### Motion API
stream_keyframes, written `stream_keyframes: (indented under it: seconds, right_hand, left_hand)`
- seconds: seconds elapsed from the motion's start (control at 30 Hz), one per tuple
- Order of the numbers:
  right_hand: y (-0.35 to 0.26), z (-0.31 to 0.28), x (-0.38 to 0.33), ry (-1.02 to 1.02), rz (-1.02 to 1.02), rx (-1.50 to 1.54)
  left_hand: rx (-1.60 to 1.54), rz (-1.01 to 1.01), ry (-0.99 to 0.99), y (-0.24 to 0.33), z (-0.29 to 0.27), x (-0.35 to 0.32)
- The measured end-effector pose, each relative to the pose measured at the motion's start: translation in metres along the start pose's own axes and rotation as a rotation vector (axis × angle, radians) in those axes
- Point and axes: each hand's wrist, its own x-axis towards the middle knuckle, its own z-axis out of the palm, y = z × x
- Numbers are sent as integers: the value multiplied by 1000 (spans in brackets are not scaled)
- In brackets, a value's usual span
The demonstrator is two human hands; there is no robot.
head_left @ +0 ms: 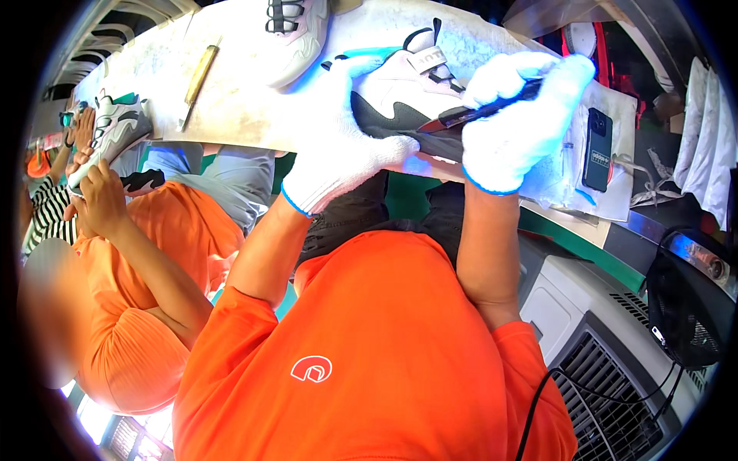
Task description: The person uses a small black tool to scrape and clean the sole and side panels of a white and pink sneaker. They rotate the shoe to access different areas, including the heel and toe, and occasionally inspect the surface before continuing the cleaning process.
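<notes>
White-gloved, you hold a pale strapped shoe [403, 86] at the near edge of the worktop [250, 96], your left hand [338, 146] curled around one end, while your right hand [523, 115] pinches a slim dark tool [467, 116], its tip at the shoe's dark lower edge. Another shoe [298, 48] stands farther left.

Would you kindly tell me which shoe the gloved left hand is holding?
It is the shoe at the tip of the tool in the right hand; another sits farther up the table, and a co-worker holds a grey one.
</notes>
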Motion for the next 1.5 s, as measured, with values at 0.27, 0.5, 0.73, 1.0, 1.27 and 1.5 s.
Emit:
stream_keyframes:
  seconds: [0.27, 0.5, 0.73, 1.0, 1.27, 1.5]
  right_hand:
    - [-4, -12, 2, -332, 143, 318]
    - [-4, -12, 3, -348, 164, 344]
    - [-5, -22, 12, -248, 357, 540]
    - [-14, -9, -10, -29, -15, 184]
    - [-11, -9, -18, -66, -86, 30]
    - [-7, -4, -9, -46, 31, 113]
  left_hand:
    - [-9, 25, -7, -6, 4, -2]
    - [1, 0, 9, -5, 4, -4]
    - [-37, -51, 46, 6, 6, -7]
    - [41, -58, 3, 10, 3, -13]
    - [24, -36, 10, 8, 4, -15]
    - [62, 12, 50, 9, 6, -15]
